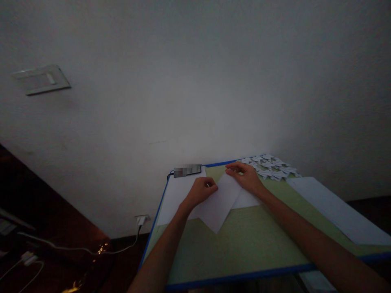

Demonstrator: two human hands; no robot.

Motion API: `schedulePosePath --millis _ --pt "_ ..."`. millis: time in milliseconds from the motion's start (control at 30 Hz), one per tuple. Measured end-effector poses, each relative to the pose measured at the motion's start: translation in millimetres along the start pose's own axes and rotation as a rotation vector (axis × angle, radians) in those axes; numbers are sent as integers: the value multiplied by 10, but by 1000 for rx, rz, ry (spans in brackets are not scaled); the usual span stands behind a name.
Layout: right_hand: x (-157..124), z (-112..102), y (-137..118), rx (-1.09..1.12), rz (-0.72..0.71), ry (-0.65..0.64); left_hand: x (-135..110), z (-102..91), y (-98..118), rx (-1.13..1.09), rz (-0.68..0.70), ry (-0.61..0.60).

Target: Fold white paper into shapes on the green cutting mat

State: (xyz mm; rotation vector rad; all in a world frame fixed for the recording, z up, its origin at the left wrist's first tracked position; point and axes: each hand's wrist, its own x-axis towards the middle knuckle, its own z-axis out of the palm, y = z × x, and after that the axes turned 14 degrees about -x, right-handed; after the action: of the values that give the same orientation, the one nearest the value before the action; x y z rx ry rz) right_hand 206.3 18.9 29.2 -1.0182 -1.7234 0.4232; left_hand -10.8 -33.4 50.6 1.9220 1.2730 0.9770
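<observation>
A white sheet of paper is held between my two hands, turned so that one corner points toward me. My left hand pinches its left edge, with thumb and finger closed. At its far corner, my right hand grips the paper between thumb and fingertips. Beneath it, more white paper lies on the green tabletop. Beyond my right hand sit several small folded paper pieces, laid out in rows at the back right.
A phone-like dark device rests at the table's back left corner. White paper lies along the right side. Blue edging borders the table, which stands against a wall. A plug with a cable is at the lower left.
</observation>
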Motion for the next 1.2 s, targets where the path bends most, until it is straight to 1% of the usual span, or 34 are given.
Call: schedulePosePath --millis 267,400,567,733,867,933,1067,1133,1200 --pt "95 -158 216 4 73 133 0 -51 5 31 -3 -5" --pt "125 -227 296 -6 132 174 -3 -61 -10 46 2 0" --pt "166 -285 406 4 165 218 2 -71 -49 41 -32 -7" --pt "180 -271 509 -25 157 201 4 -100 -103 168 -57 21" --pt "167 -238 501 -59 120 199 -17 -95 -102 317 -65 57" --pt "156 -221 466 -67 111 177 -24 -72 -93 301 -49 51" --pt "127 -185 400 -49 112 119 -43 -2 -80 179 5 -10" --pt "115 -171 398 -48 118 110 -67 36 -71 198 49 -22" --pt "109 -162 420 -51 136 106 -96 72 -55 288 103 -41"
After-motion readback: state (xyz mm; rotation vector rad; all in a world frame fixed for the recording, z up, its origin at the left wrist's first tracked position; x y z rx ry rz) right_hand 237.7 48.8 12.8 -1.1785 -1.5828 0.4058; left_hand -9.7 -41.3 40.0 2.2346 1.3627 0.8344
